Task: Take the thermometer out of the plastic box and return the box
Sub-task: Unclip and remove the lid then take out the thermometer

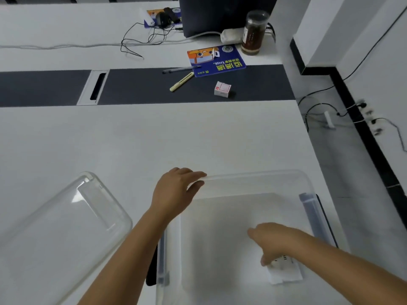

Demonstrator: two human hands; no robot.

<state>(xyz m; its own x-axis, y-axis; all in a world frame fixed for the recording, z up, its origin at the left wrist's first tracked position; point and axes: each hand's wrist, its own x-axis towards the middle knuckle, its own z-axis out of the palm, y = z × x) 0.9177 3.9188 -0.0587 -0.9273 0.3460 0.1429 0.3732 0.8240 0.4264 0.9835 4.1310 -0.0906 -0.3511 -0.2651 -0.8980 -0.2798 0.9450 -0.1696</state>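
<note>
A clear plastic box stands open on the white desk at the lower right. My left hand grips its far left rim corner. My right hand reaches down inside the box, fingers on a small white thermometer lying on the box floor at the near right. My fingers cover part of the thermometer, and I cannot tell whether they have closed around it. The box's clear lid lies upside down on the desk to the left.
On the dark strip further back lie a yellow pen, a dark pen, a small white carton and a blue leaflet. A brown jar, cables and a monitor stand behind. The desk edge runs along the right.
</note>
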